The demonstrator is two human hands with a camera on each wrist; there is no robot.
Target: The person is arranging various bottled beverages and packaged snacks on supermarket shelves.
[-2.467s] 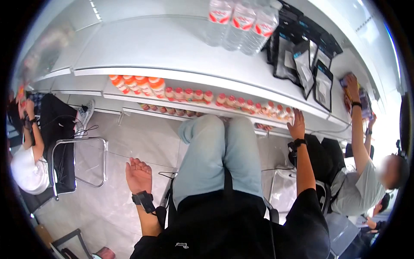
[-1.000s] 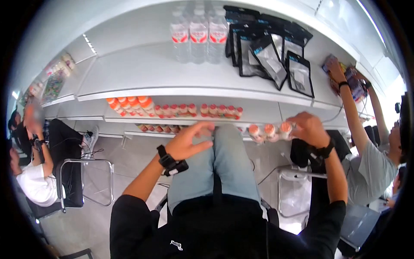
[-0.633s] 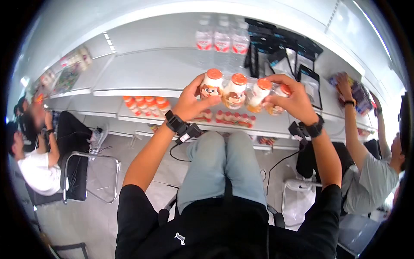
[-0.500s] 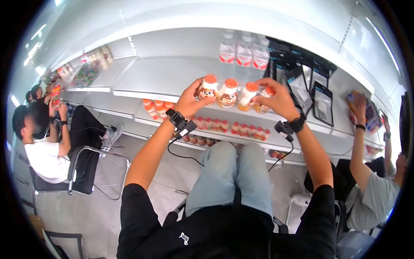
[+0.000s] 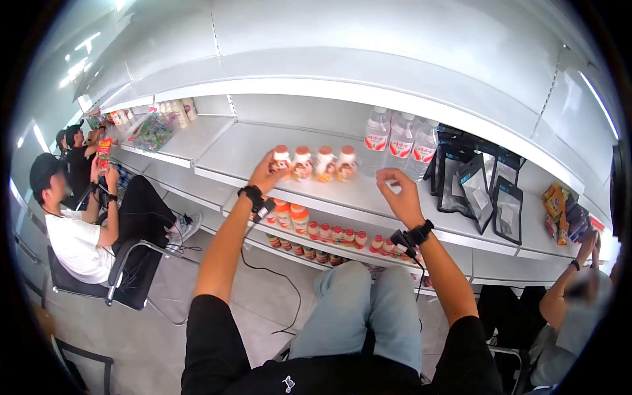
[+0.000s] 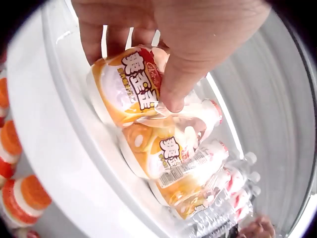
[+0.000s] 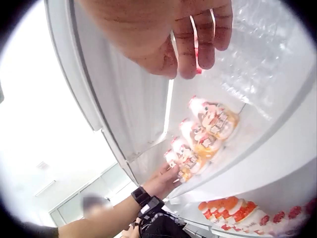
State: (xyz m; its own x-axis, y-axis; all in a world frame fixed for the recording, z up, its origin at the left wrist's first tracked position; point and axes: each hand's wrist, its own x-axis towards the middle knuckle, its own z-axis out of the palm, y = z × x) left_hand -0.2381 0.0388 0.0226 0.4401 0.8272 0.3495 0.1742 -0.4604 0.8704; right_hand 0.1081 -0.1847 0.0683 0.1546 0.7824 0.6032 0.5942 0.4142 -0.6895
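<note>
A shrink-wrapped row of several small orange-capped drink bottles (image 5: 324,164) stands upright on the upper shelf. Its labels are yellow-orange with a cartoon face. My left hand (image 5: 266,175) grips the leftmost bottle; in the left wrist view its thumb (image 6: 174,96) lies on one side of the bottle and the fingers (image 6: 116,39) go round the other. Apart from the row, to its right, my right hand (image 5: 400,192) holds nothing, its fingers loosely bent in front of the clear water bottles (image 5: 400,141). The right wrist view shows a gap between that hand and the drink bottles (image 7: 218,119).
Black-edged pouches (image 5: 474,184) lie right of the water bottles, and snack packs (image 5: 559,210) are farther right. Larger orange-capped bottles (image 5: 289,216) and small red-capped bottles (image 5: 339,234) fill part of the shelf below. People sit at both sides; a chair (image 5: 135,276) is at left.
Both hands lifted the row of drink bottles from low at right and brought it up onto the upper shelf, left of the water bottles. The right hand has since let go and drawn away.
</note>
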